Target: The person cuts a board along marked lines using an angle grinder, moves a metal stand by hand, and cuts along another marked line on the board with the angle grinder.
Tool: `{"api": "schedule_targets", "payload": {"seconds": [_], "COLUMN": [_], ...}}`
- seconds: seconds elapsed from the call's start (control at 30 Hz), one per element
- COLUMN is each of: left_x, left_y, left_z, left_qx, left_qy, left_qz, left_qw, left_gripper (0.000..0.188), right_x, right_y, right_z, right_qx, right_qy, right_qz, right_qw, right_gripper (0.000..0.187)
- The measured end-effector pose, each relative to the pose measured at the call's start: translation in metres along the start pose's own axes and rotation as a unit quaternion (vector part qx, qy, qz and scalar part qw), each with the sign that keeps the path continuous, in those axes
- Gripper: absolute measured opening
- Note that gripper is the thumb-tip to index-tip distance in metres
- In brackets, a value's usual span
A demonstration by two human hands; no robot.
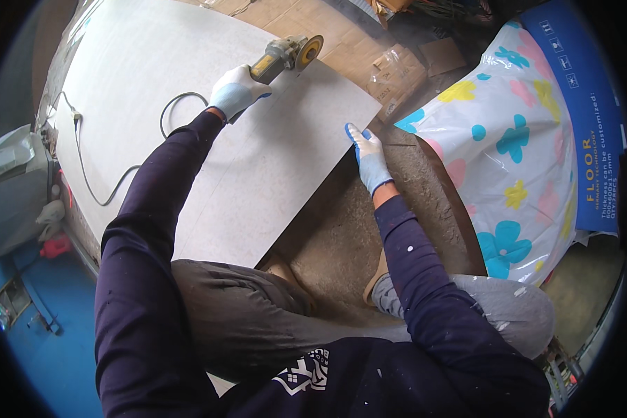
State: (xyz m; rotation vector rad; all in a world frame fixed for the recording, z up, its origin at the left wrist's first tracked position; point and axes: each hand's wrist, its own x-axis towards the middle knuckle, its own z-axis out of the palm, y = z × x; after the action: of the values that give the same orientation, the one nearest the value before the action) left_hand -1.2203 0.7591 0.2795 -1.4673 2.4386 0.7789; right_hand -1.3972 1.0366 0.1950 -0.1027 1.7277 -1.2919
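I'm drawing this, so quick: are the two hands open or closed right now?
Left hand: closed, holding the grinder.
Right hand: at the edge of the board; can't tell if it's gripping.

Your gloved left hand (pixel 235 92) shows white and pale blue; the angle grinder (pixel 265 67) in that grip is grey and yellow, the board (pixel 237 202) beneath it whitish grey. Right of it, your gloved right hand (pixel 373 155) is white and blue, and beyond, a white plastic sheet (pixel 484 171) carries turquoise, pink and yellow flowers.
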Motion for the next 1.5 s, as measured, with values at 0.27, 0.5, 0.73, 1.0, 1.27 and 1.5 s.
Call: {"api": "schedule_targets", "payload": {"seconds": [0.27, 0.5, 0.73, 1.0, 1.27, 1.5], "left_x": [-0.002, -0.005, -0.01, -0.014, -0.016, -0.024], "left_y": [-0.002, -0.007, -0.009, -0.014, -0.014, -0.013], "left_z": [0.004, 0.006, 0.004, 0.006, 0.007, 0.005], "left_qx": [0.012, 0.002, 0.01, 0.01, 0.013, -0.003], "left_qy": [0.012, 0.013, 0.008, 0.019, 0.016, 0.01], "left_qz": [0.008, 0.008, 0.003, 0.007, 0.007, 0.002], "left_qw": [1.0, 1.0, 1.0, 1.0, 1.0, 1.0], "left_gripper": [0.06, 0.062, 0.061, 0.063, 0.064, 0.06], "right_x": [0.014, 0.013, 0.013, 0.008, 0.011, 0.014], "right_y": [0.015, 0.017, 0.015, 0.007, 0.009, 0.01], "right_z": [-0.007, -0.006, -0.006, -0.002, -0.004, -0.009], "right_qx": [-0.001, -0.007, -0.018, -0.009, -0.011, 0.002], "right_qy": [-0.009, 0.0, -0.01, 0.014, 0.027, -0.011], "right_qz": [-0.002, -0.001, 0.0, 0.007, 0.025, 0.043], "right_qw": [1.0, 1.0, 1.0, 1.0, 0.999, 0.999], "right_gripper": [0.08, 0.083, 0.089, 0.084, 0.085, 0.098]}}
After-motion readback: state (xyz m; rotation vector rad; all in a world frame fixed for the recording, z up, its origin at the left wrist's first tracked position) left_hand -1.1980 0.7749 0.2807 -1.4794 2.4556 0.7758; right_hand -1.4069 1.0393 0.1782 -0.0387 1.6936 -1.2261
